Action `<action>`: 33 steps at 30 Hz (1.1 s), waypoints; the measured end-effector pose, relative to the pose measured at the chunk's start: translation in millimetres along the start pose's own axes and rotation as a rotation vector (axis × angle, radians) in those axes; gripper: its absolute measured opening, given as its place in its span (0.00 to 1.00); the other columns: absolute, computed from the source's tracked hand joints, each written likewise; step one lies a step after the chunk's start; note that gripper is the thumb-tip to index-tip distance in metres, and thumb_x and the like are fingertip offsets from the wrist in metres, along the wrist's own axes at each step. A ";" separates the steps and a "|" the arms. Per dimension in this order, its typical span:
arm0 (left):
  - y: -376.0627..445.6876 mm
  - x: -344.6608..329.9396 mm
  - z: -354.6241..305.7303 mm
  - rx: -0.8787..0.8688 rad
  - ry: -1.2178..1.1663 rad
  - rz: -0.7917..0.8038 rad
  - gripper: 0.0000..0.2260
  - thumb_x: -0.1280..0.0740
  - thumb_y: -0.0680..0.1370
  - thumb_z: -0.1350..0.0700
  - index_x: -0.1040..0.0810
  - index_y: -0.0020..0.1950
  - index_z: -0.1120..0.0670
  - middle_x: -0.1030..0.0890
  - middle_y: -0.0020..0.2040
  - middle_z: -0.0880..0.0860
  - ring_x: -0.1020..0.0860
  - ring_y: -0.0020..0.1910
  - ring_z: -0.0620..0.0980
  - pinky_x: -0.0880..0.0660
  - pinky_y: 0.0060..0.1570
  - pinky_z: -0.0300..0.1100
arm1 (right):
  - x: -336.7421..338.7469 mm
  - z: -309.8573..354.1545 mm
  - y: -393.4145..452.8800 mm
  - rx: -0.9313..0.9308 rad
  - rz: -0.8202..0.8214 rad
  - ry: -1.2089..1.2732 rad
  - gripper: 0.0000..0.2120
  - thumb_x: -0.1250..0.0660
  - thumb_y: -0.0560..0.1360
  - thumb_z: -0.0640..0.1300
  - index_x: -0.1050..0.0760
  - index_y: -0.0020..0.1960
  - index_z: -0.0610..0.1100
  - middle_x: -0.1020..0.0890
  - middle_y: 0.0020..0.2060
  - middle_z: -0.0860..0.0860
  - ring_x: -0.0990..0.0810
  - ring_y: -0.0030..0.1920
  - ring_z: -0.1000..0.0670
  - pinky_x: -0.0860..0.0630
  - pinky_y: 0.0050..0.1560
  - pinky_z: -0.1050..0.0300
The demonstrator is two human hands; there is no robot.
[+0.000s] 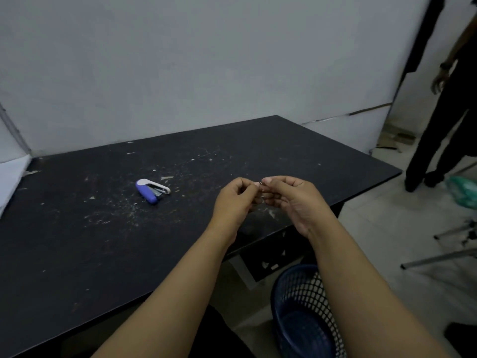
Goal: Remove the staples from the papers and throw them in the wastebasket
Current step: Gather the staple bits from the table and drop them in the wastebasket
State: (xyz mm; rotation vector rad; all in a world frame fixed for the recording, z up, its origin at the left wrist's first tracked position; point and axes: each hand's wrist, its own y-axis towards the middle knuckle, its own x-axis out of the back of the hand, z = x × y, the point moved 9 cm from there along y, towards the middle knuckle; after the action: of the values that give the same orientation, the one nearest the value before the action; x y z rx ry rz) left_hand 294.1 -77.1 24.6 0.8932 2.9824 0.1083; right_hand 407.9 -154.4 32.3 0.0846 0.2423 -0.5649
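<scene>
Between both hands (261,188), something tiny, too small to identify.

Lone stapler (152,190) on bare tabletop (77,241)

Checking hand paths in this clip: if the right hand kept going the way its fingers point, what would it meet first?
The right hand points left, so it would meet the left hand first; their fingertips already look almost touching around something tiny, though depth is unclear.

Both forearms bare, reaching fwd. Left hand (236,200) & right hand (291,200) meet fingertip to fingertip, fingers curled, pinching at the touching tips.
</scene>
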 end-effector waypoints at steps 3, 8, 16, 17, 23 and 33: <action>-2.7 -40.4 3.7 -0.017 0.075 0.033 0.08 0.33 0.77 0.54 0.21 0.41 0.56 0.17 0.40 0.57 0.19 0.40 0.51 0.20 0.44 0.48 | 40.3 3.9 -10.7 0.013 -0.093 -0.075 0.10 0.29 0.74 0.37 0.20 0.51 0.30 0.17 0.42 0.38 0.18 0.42 0.45 0.20 0.46 0.53; -12.5 -114.7 28.7 0.026 0.088 0.153 0.09 0.34 0.78 0.53 0.21 0.44 0.57 0.15 0.43 0.55 0.16 0.45 0.53 0.18 0.46 0.46 | 115.3 -5.0 -29.6 -0.023 -0.241 -0.122 0.05 0.31 0.75 0.37 0.19 0.43 0.35 0.17 0.33 0.44 0.19 0.34 0.50 0.22 0.37 0.58; -25.3 -184.4 139.5 0.366 0.067 0.312 0.09 0.40 0.81 0.56 0.21 0.50 0.55 0.16 0.44 0.55 0.18 0.42 0.50 0.21 0.40 0.40 | 207.7 -99.1 -46.7 -0.224 -0.397 -0.066 0.06 0.34 0.76 0.37 0.21 0.42 0.37 0.19 0.35 0.42 0.21 0.34 0.49 0.24 0.38 0.57; -25.6 -186.1 158.1 0.395 0.097 0.325 0.09 0.40 0.82 0.56 0.21 0.49 0.54 0.17 0.43 0.53 0.19 0.40 0.48 0.22 0.37 0.38 | 214.6 -118.6 -47.4 -0.257 -0.415 -0.067 0.06 0.34 0.77 0.37 0.21 0.42 0.37 0.18 0.35 0.43 0.21 0.34 0.49 0.24 0.37 0.58; -36.2 -171.3 281.3 0.668 0.239 0.358 0.08 0.41 0.82 0.57 0.22 0.55 0.56 0.21 0.40 0.50 0.24 0.36 0.45 0.27 0.36 0.37 | 249.1 -243.6 -64.4 -0.491 -0.549 -0.108 0.07 0.36 0.77 0.35 0.24 0.41 0.38 0.20 0.35 0.44 0.23 0.33 0.50 0.25 0.32 0.62; -46.5 -125.4 402.1 0.897 0.448 0.337 0.10 0.37 0.80 0.58 0.22 0.58 0.59 0.21 0.47 0.56 0.24 0.46 0.52 0.28 0.48 0.42 | 299.1 -377.3 -95.7 -0.803 -0.693 -0.175 0.08 0.36 0.78 0.35 0.24 0.40 0.35 0.22 0.31 0.43 0.26 0.28 0.50 0.28 0.22 0.65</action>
State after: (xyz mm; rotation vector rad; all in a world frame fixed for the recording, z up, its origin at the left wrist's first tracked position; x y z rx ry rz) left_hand 391.6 -161.1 -379.1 1.6017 3.2000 -1.2676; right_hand 523.8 -335.4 -409.1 -0.8535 0.3127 -1.1155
